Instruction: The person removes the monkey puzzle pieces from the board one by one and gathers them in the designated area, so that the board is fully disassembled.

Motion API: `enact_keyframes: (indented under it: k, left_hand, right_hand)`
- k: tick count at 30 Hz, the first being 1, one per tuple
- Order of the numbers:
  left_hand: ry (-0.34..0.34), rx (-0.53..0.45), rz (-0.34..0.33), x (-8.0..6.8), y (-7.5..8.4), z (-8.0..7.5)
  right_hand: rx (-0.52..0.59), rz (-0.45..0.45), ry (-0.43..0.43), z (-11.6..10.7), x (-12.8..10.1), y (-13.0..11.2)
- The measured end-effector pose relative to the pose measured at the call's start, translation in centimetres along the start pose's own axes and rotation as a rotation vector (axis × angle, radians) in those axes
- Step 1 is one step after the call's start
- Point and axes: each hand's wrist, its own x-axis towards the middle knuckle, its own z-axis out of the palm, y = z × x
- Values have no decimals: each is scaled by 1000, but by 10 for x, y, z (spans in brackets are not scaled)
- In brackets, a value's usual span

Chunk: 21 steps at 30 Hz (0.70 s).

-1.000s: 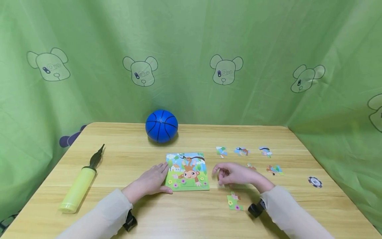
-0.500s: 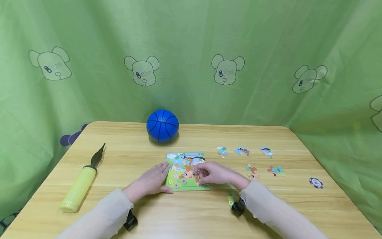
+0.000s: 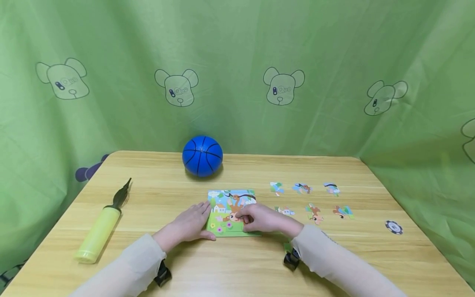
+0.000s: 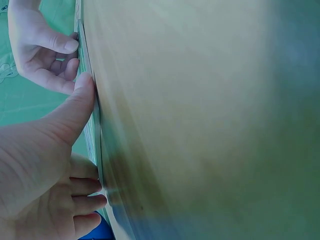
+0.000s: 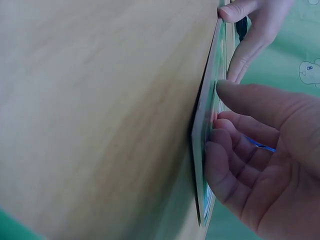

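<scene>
A square monkey picture puzzle point(image 3: 223, 231) lies flat at the middle of the table. My left hand point(image 3: 191, 221) rests against its left side in the head view, fingers extended and thumb at the front corner. Over the puzzle's lower right part is my right hand point(image 3: 261, 218), its fingers curled. In the right wrist view, the right thumb point(image 5: 250, 102) and fingertips touch the puzzle board point(image 5: 200, 135); whether a piece is between them is hidden. Two rows of loose puzzle pieces point(image 3: 314, 213) lie to the right, and another puzzle piece point(image 3: 288, 247) is mostly covered by the right wrist.
A blue basketball point(image 3: 202, 156) sits behind the puzzle. On the left lies a yellow hand pump point(image 3: 99, 235) with a black nozzle. A black-and-white round chip point(image 3: 393, 227) lies at the right. Green curtains point(image 3: 230, 49) surround the table point(image 3: 208, 272).
My right hand has moved left, from beside the puzzle to over its lower right part, uncovering loose pieces in the second row. The left hand stays in place.
</scene>
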Motion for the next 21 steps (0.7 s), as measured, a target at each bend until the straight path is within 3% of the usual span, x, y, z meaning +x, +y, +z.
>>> enact_keyframes:
  k: [21]
  left_hand:
    - [9, -2, 5, 1, 0, 1]
  right_hand:
    - [37, 28, -14, 0, 0, -3]
